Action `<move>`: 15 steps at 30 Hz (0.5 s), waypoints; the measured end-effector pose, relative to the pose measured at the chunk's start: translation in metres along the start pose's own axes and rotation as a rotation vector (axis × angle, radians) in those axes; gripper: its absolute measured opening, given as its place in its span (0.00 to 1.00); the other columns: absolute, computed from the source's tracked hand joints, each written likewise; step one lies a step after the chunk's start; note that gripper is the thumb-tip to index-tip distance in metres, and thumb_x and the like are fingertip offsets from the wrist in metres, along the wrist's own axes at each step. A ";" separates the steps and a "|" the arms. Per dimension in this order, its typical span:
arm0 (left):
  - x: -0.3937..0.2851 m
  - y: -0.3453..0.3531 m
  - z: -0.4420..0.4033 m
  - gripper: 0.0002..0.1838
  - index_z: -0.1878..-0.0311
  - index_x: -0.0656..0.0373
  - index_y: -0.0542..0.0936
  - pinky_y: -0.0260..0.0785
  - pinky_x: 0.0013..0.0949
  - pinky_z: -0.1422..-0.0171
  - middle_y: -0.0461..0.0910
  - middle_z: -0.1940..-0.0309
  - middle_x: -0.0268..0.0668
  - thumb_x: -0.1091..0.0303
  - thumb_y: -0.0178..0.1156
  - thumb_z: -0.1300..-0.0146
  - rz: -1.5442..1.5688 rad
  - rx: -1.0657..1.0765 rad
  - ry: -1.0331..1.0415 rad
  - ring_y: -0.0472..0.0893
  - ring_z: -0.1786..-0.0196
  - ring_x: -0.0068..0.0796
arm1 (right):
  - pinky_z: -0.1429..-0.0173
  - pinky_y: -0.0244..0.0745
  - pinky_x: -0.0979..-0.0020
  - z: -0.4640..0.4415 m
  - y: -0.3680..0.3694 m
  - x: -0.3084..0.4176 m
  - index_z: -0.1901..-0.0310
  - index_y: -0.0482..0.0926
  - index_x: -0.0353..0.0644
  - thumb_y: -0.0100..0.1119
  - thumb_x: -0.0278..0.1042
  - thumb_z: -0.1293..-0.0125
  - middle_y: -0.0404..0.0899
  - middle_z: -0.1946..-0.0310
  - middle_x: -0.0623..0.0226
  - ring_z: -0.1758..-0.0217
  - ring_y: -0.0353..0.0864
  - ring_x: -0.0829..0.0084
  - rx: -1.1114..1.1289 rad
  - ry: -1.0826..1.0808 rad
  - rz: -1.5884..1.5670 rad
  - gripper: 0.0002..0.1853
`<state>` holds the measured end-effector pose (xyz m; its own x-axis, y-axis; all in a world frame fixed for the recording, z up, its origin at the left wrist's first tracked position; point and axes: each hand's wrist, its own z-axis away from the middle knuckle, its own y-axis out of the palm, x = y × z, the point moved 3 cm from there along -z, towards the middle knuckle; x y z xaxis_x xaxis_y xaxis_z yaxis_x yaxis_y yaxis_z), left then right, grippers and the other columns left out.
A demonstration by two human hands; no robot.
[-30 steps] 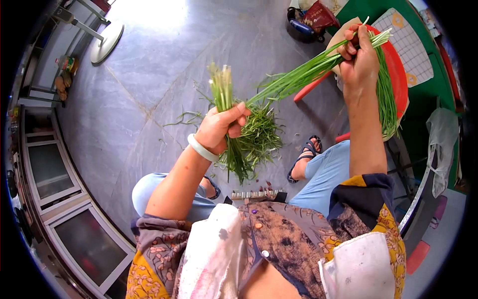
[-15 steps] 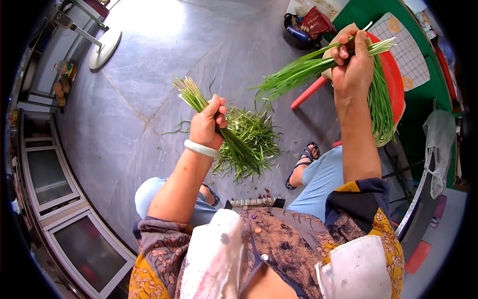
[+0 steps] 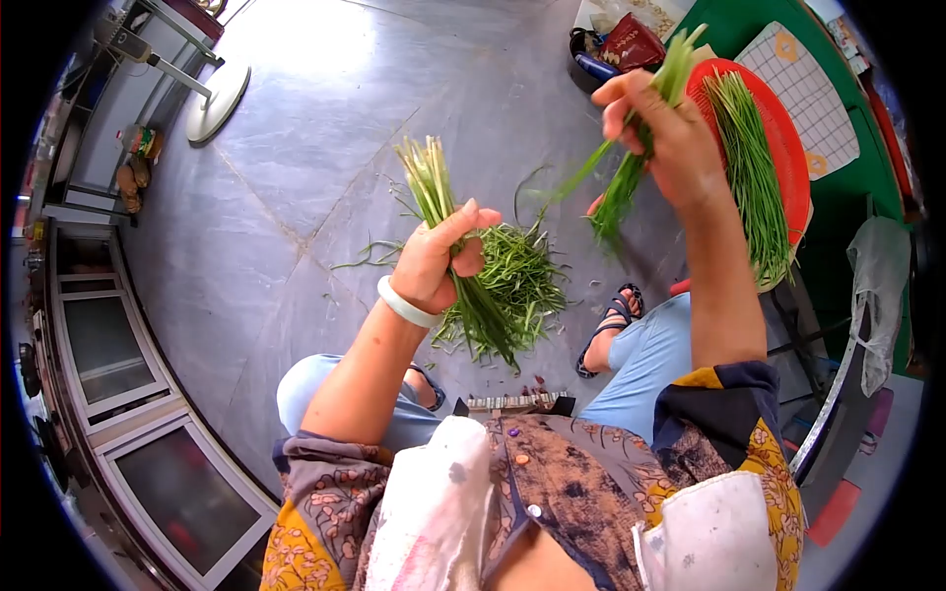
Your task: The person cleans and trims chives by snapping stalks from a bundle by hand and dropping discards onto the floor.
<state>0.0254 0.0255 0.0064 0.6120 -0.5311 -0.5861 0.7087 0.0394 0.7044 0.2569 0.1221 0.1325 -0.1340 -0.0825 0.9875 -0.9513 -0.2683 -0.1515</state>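
A bunch of dark green leaves with pale stalk ends point(image 3: 427, 182) tilts well left of the red stool point(image 3: 785, 143). A brighter bunch point(image 3: 621, 195), blurred, slants near its left edge; a neatly aligned third bunch point(image 3: 754, 177) lies on top.

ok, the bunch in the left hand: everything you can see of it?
The bunch is many thin, plant-like stalks, pale yellowish-white to light green at the upper ends, darker green in the long, narrow leaves below. The upper ends are slightly uneven. No tie shows, though the left hand hides the middle, its grip closed around it. The bunch slants, pale ends toward the picture's top, leaves trailing down and right. In view it overlaps the pile of loose greens; whether they touch is unclear.
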 end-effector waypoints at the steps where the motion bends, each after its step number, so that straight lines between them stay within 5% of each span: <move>1: 0.001 0.002 0.001 0.13 0.58 0.60 0.78 0.54 0.21 0.76 0.77 0.64 0.32 0.59 0.54 0.30 -0.005 0.083 0.002 0.60 0.82 0.14 | 0.66 0.61 0.80 0.003 0.007 0.001 0.59 0.81 0.38 0.47 0.49 0.26 0.78 0.76 0.74 0.73 0.67 0.84 0.055 0.024 0.026 0.21; 6: -0.002 0.014 0.010 0.12 0.55 0.63 0.75 0.55 0.21 0.77 0.77 0.64 0.35 0.65 0.53 0.34 0.060 0.324 -0.046 0.62 0.83 0.14 | 0.61 0.65 0.79 0.008 0.034 -0.010 0.59 0.82 0.40 0.46 0.50 0.26 0.79 0.75 0.73 0.70 0.71 0.84 0.209 0.052 0.032 0.21; 10: 0.000 0.014 0.011 0.13 0.53 0.64 0.75 0.56 0.21 0.78 0.78 0.63 0.38 0.66 0.53 0.37 0.091 0.391 -0.079 0.63 0.83 0.15 | 0.70 0.63 0.80 0.008 0.053 -0.034 0.61 0.81 0.41 0.49 0.46 0.27 0.74 0.78 0.74 0.77 0.68 0.84 0.278 0.177 -0.111 0.18; 15: -0.002 0.017 0.014 0.16 0.50 0.65 0.76 0.55 0.21 0.78 0.79 0.62 0.40 0.65 0.52 0.37 0.085 0.444 -0.088 0.63 0.83 0.16 | 0.69 0.65 0.79 0.014 0.073 -0.043 0.63 0.82 0.38 0.62 0.37 0.36 0.75 0.76 0.76 0.74 0.70 0.85 0.235 0.225 -0.054 0.10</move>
<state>0.0310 0.0151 0.0254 0.6157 -0.6119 -0.4965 0.4269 -0.2705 0.8629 0.1974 0.0925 0.0786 -0.1680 0.1454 0.9750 -0.8722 -0.4828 -0.0783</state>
